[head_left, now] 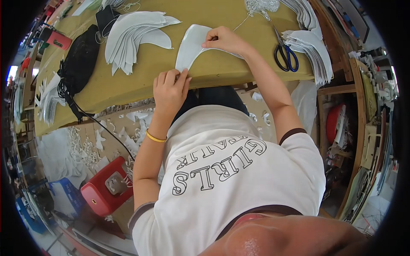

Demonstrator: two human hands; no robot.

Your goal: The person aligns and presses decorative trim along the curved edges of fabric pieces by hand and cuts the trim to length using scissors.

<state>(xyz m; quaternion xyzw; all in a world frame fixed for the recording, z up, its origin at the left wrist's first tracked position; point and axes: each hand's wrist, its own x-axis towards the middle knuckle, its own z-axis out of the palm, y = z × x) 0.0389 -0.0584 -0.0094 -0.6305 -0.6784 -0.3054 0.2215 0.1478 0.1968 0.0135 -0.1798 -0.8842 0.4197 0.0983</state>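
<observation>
A curved white fabric piece (191, 42) lies at the front edge of the cloth-covered table. My left hand (168, 91) pinches its lower left tip between thumb and fingers. Above the inner curve, my right hand (224, 39) has its fingertips closed together at the piece; whatever they hold is too small to make out. A thin thread runs from behind my right hand to a loose tangle of white thread (261, 5). Scissors with dark blue handles (285, 57) lie to the right of my right forearm.
A fanned stack of white pieces (136, 36) lies left on the mustard tablecloth (145, 83), beside a black bag (81, 59). More stacked pieces (309, 45) hang over the right edge. A red stool (104, 187) stands on the scrap-strewn floor, with a cable nearby.
</observation>
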